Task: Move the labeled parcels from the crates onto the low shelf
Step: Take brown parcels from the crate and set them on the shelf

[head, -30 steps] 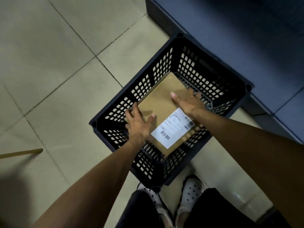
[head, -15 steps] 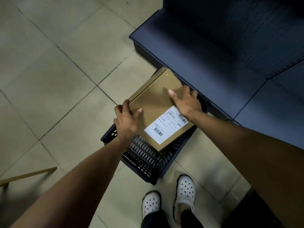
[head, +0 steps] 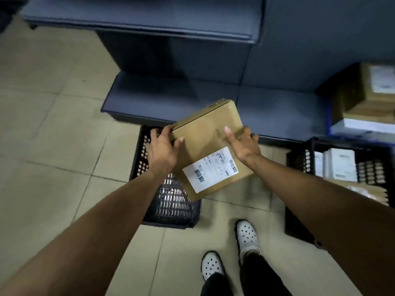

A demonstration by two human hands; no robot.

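A brown cardboard parcel [head: 205, 133] with a white barcode label [head: 210, 168] is held in the air over the black lattice crate [head: 171, 201] and the front edge of the low dark blue shelf [head: 171, 99]. My left hand [head: 162, 150] grips its left edge, thumb on top. On its right side, my right hand [head: 243, 144] holds it with fingers spread over the top face. The crate below shows no other parcel.
A second black crate [head: 307, 163] at the right holds several labeled parcels [head: 337, 165]. Stacked parcels [head: 367, 95] sit on the shelf's right end. A higher dark shelf [head: 139, 16] overhangs. Beige tiled floor and my white shoes [head: 246, 236] are below.
Both hands lifted the parcel out of the crate and carried it up and toward the low shelf. The view has swung, bringing the second crate and stacked parcels into sight.
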